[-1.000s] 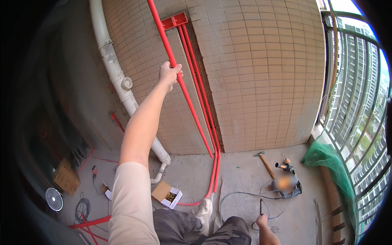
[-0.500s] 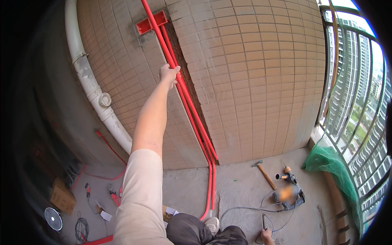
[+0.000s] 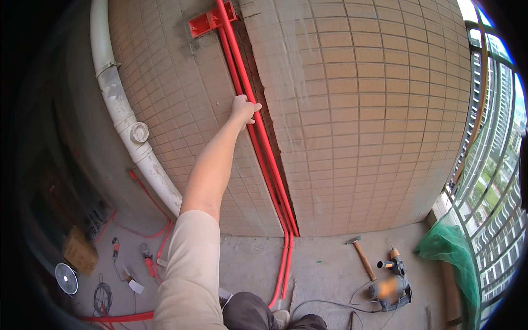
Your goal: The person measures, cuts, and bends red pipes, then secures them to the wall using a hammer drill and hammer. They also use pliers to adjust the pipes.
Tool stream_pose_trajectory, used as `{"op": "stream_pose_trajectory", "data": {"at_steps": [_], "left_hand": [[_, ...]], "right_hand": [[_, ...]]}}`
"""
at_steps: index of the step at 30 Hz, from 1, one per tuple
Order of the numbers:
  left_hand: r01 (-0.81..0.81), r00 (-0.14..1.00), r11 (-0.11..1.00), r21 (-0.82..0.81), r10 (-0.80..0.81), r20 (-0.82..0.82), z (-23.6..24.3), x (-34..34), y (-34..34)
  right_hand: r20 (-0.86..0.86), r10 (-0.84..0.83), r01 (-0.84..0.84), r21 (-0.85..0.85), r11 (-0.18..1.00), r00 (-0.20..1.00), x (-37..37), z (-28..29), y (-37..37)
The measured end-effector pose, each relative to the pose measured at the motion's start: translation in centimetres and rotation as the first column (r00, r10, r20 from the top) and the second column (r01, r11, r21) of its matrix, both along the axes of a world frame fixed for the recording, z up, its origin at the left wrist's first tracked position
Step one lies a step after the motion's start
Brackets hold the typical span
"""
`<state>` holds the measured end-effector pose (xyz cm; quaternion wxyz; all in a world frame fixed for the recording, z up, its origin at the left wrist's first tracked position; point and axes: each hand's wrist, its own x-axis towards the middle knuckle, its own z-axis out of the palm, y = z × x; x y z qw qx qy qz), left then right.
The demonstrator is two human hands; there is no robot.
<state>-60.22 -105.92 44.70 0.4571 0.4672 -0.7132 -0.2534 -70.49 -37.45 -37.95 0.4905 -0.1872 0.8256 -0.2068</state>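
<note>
My left hand [image 3: 243, 107]: fingers curled around the red pipes [image 3: 258, 137], at 12 o'clock.
Pipes: slim, glossy red, running down a wall chase to the floor.
Box [image 3: 207, 23]: red, above at 11 o'clock.

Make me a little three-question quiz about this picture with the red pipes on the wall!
1. True or false: the left hand is pressing on the red pipes that run down a groove in the tiled wall.
2. What lies on the floor closest to the foot of the wall? A) a hammer B) a bucket C) a ladder
3. Fill in: the thick pipe to the left of the red ones is coloured ____.

Key: 1 true; 2 A; 3 white. The right hand is out of the picture, so there is no question about it.
</note>
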Motion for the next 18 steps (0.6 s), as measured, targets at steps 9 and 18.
{"op": "stream_pose_trajectory", "data": {"at_steps": [9,18], "left_hand": [[0.004,1.0,0.996,-0.095,-0.006,-0.027,2.9,-3.2,1.7],[-0.17,0.981,0.981,-0.097,0.159,-0.111,7.8,-4.9,0.5]], "right_hand": [[-0.181,-0.038,0.058,0.104,0.993,0.983,-1.2,2.8,0.2],[-0.283,-0.064,0.097,0.105,0.99,0.957,-2.7,5.5,-0.2]]}}
